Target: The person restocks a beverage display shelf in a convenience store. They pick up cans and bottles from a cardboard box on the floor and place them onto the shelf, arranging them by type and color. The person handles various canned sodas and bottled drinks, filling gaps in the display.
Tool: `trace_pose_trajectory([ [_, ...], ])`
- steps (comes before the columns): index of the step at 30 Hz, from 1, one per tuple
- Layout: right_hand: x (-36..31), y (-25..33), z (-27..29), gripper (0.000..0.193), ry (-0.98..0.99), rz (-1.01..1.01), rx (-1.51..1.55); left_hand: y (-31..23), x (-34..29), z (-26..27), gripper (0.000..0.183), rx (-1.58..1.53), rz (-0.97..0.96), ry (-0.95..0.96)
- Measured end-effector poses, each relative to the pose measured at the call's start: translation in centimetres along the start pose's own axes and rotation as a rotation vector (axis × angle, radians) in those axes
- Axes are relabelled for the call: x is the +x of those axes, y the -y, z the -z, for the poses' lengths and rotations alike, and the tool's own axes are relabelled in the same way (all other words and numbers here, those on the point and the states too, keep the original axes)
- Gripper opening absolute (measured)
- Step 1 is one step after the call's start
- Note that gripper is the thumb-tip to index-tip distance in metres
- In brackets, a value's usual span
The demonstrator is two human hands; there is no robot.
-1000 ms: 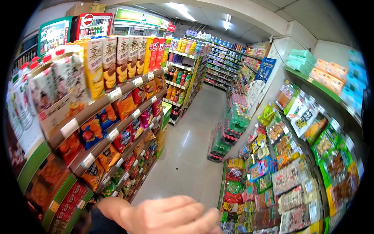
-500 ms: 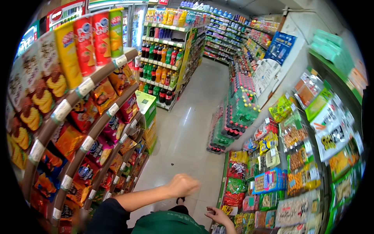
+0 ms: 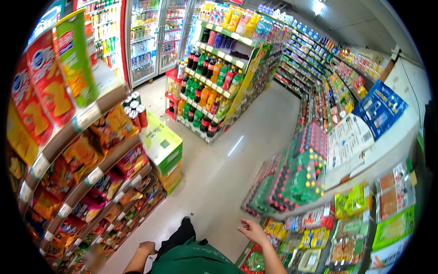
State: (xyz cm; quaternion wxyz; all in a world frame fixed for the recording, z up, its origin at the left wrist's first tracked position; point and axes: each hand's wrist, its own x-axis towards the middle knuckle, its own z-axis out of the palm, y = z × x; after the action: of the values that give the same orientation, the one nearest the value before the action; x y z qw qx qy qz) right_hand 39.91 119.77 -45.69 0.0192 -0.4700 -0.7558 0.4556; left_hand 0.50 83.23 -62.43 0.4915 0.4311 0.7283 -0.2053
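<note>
My left hand (image 3: 147, 249) hangs low beside my green apron (image 3: 196, 259), its fingers curled in a loose fist with nothing visible in them. Stretched forward on the other side, my right hand (image 3: 252, 230) has its fingers apart and holds nothing. It is nearest to the low end of the right-hand snack shelf, where yellow and red snack bags (image 3: 275, 229) lie. Neither hand appears to touch any goods. One dark shoe (image 3: 186, 221) shows ahead of me on the tiled floor.
On the left stands a shelf with chip bags (image 3: 132, 160) and tall chip packs (image 3: 75, 57). Stacked cartons (image 3: 162, 141) stand at its end. Shrink-wrapped bottle packs (image 3: 296, 178) narrow the aisle on the right. Ahead are a drinks shelf (image 3: 207, 86) and glass-door fridges (image 3: 146, 41).
I have moved forward along the aisle, and the view has swung left. My left hand has dropped from across my front to my side. My right hand now reaches further forward.
</note>
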Motion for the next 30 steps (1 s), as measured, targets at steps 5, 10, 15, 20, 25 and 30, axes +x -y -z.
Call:
trace_pose_trajectory([
  [5, 15.6, 7.5, 3.2, 0.06, 0.197, 0.186, 0.021, -10.3, 8.1, 13.0, 0.051, -0.285, -0.219, -0.386],
  [10, 25.9, 12.7, 8.5, 0.063, 0.26, 0.255, -0.114, -14.2, 14.4, 28.1, 0.046, -0.131, -0.355, -0.402],
  [15, 35.8, 12.8, 16.1, 0.059, 0.072, 0.16, -0.019, -16.1, 17.3, 42.3, 0.045, -0.114, -0.426, -0.604],
  [20, 46.8, 13.7, 22.6, 0.059, -0.031, 0.134, 0.044, -17.2, 19.9, 51.5, 0.047, -0.243, -0.493, -0.671],
  [25, 60.9, 24.1, 28.0, 0.049, -0.206, 0.31, -0.068, -16.7, 24.3, 59.9, 0.053, -0.538, -0.565, -0.587],
  [30, 76.6, 39.6, 33.1, 0.049, -0.542, 0.657, -0.076, -16.8, 25.8, 71.1, 0.051, -0.661, -0.417, -0.734],
])
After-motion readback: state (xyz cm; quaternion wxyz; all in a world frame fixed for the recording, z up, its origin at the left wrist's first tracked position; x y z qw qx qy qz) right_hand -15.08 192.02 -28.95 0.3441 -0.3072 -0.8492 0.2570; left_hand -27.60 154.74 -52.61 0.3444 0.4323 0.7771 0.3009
